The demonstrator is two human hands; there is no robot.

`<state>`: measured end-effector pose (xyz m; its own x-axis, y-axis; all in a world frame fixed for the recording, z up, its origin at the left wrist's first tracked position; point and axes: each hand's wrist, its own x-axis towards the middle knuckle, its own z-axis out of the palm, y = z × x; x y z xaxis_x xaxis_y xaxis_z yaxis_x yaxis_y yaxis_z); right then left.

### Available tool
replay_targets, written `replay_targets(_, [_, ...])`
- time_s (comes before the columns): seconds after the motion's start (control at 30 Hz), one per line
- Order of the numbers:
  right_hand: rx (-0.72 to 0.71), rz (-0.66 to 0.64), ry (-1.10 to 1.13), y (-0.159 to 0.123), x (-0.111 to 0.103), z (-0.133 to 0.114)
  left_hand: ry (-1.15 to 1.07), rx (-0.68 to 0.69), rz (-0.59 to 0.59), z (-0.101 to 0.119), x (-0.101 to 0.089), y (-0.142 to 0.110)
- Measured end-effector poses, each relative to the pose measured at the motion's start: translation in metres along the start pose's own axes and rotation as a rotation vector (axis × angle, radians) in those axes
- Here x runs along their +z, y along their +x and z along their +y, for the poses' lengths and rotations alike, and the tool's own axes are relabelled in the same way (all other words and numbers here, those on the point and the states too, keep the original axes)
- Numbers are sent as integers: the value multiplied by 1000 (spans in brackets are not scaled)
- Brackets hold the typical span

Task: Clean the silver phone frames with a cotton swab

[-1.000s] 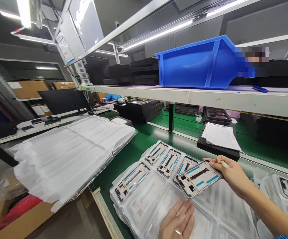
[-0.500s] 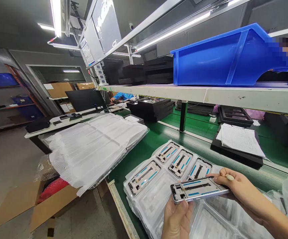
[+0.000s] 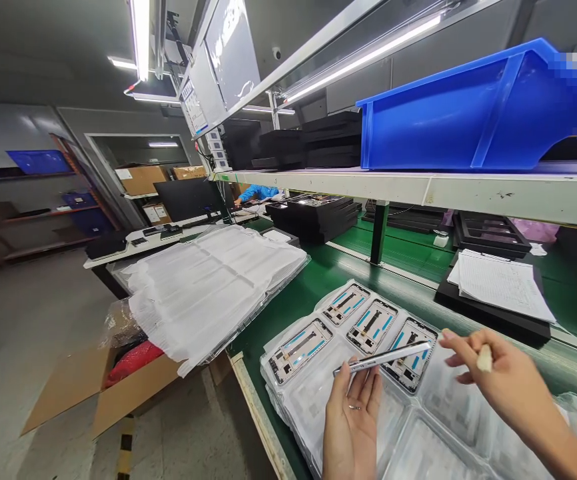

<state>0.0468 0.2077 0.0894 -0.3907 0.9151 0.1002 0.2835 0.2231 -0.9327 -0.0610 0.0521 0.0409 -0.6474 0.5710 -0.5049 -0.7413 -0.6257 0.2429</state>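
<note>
My left hand (image 3: 352, 413) holds a phone frame (image 3: 383, 358) from below, between thumb and fingers. The frame is tilted, its thin silver side edge toward me. Just right of its far end, my right hand (image 3: 503, 380) is apart from it, fingers spread and holding nothing visible; one finger wears a pale finger cot (image 3: 484, 359). Under both hands is a clear plastic tray (image 3: 313, 393) with moulded pockets. Several similar frames lie in its far pockets, among them one at the left (image 3: 301, 350) and one behind the held frame (image 3: 411, 373).
White sheets in clear plastic (image 3: 218, 267) overhang the green bench (image 3: 248, 327) at left. An open carton (image 3: 133, 393) stands on the floor. A blue bin (image 3: 448, 113) rests on the shelf (image 3: 338, 181); papers (image 3: 503, 283) lie on black trays. A blue sleeve (image 3: 258, 192) shows at the back.
My right hand has let go of the phone frame and moved right. The frame has turned from showing its inner face to edge-on in my left hand. The view has shifted slightly left.
</note>
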Motion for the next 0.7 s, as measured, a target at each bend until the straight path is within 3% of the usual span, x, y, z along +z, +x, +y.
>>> replay_targets(0.07, [-327,179,-165,-12,-1,-6,-15,16,11,4,4,-1])
replay_targets(0.1, [-513,173,-217,-21,0,-9,-16,17,16,5,4,-1])
replay_targets(0.13, [-716,107,-249,-30,2,-12,-14,12,22,5,3,-1])
replay_targets(0.2, [-1068,-148,-337,-48,12,-16,0,0,36,3,0,0])
replay_targets(0.27, [-1320,-314,-471,-63,27,-13,18,-39,62,-1,-4,1])
replay_targets(0.3, [-1409,-325,-544,-68,36,-9,19,-73,69,-2,-7,2])
replay_targets(0.37, [-1513,-263,-661,-74,51,3,8,-150,56,-6,-13,4])
replay_targets(0.43, [-1524,-220,-712,-75,60,17,-3,-184,16,-10,-18,5])
replay_targets(0.57, [-1491,-231,-720,-72,66,35,53,-145,-33,-19,-23,6])
replay_targets(0.7, [-1451,-260,-637,-73,66,38,90,-73,29,-26,-18,4])
